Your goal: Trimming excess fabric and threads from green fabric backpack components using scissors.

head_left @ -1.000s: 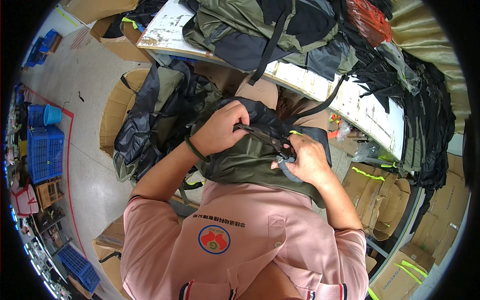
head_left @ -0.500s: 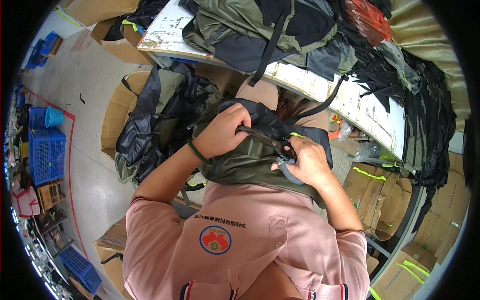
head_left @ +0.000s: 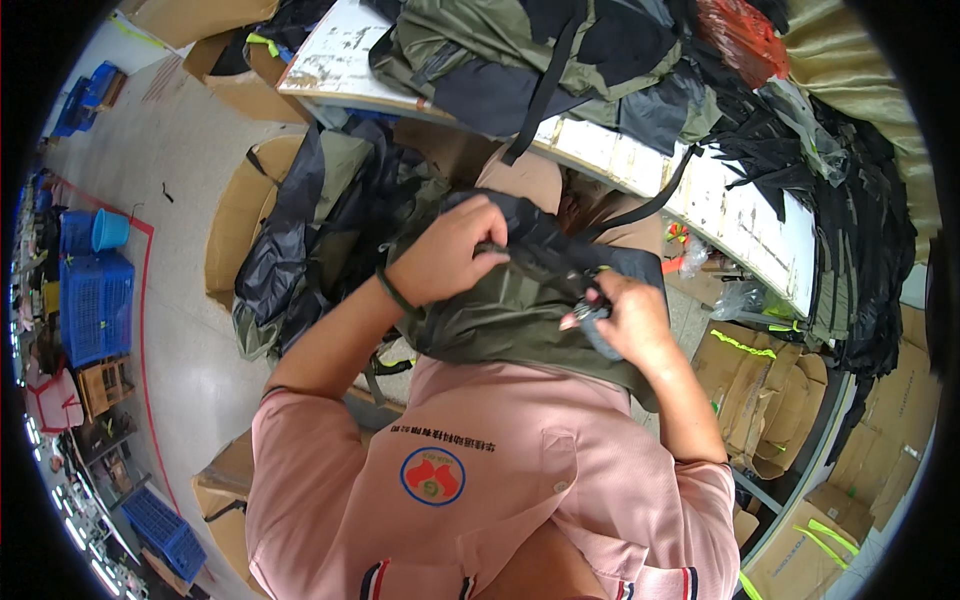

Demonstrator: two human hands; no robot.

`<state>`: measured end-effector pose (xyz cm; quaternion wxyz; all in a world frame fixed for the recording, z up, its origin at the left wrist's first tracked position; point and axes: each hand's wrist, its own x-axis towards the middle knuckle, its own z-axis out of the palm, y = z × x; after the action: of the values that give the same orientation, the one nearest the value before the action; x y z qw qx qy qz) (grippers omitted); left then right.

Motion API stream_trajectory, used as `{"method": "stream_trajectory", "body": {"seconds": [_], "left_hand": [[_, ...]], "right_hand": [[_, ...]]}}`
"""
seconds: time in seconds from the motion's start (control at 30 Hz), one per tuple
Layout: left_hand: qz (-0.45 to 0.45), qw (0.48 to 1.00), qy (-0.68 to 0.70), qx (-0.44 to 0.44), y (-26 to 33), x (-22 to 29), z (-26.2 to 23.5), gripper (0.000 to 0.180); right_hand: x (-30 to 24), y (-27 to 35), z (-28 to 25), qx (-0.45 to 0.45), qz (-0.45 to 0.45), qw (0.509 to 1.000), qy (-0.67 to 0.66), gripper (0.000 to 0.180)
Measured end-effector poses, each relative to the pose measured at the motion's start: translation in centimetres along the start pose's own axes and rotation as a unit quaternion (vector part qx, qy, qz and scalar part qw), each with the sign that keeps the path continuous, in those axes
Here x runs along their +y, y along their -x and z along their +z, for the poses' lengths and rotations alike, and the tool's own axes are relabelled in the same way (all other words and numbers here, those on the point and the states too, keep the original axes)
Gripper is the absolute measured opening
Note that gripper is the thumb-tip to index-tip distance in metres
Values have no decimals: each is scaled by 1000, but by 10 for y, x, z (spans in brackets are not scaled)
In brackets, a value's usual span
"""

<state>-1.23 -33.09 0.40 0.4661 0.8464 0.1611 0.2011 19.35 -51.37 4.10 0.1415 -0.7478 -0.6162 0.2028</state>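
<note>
Across my lap lies a dark piece of olive-green and black fabric [head_left: 485,325], perhaps part of a bag. My left hand [head_left: 448,258], a dark band round its wrist, is closed in a pinch on the fabric's upper edge. To the right, my right hand [head_left: 636,325] grips scissors [head_left: 591,300] by the handles, with grey wrapping visible at the fingers. The blades are smeared by motion over the fabric, between my two hands; whether they are apart cannot be seen.
Olive and black bag pieces [head_left: 535,50] are heaped on the worn white table [head_left: 745,225] ahead. More bundled fabric [head_left: 300,230] hangs by a cardboard box [head_left: 232,235] at left. Black straps [head_left: 865,200] pile up at right, above opened cartons [head_left: 745,385]. Blue crates [head_left: 97,305] stand far left.
My right hand has shifted slightly right and down with the scissors, whose blades now blur. My left hand stays at nearly the same spot on the fabric edge.
</note>
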Motion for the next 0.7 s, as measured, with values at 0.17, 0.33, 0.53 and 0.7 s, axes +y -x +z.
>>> {"method": "stream_trajectory", "body": {"seconds": [0.17, 0.33, 0.53, 0.7], "left_hand": [[24, 999, -9, 19, -25, -25, -21, 23], [45, 998, -38, 23, -45, -36, -23, 26], [57, 995, -76, 11, -58, -58, -20, 25], [63, 958, -275, 48, -60, -26, -1, 42]], "right_hand": [[15, 29, -28, 5, 87, 991, -102, 39], [46, 80, -35, -70, 198, 969, -130, 34], [56, 130, -16, -66, 193, 958, -200, 31], [78, 132, 4, -33, 172, 963, -203, 32]]}}
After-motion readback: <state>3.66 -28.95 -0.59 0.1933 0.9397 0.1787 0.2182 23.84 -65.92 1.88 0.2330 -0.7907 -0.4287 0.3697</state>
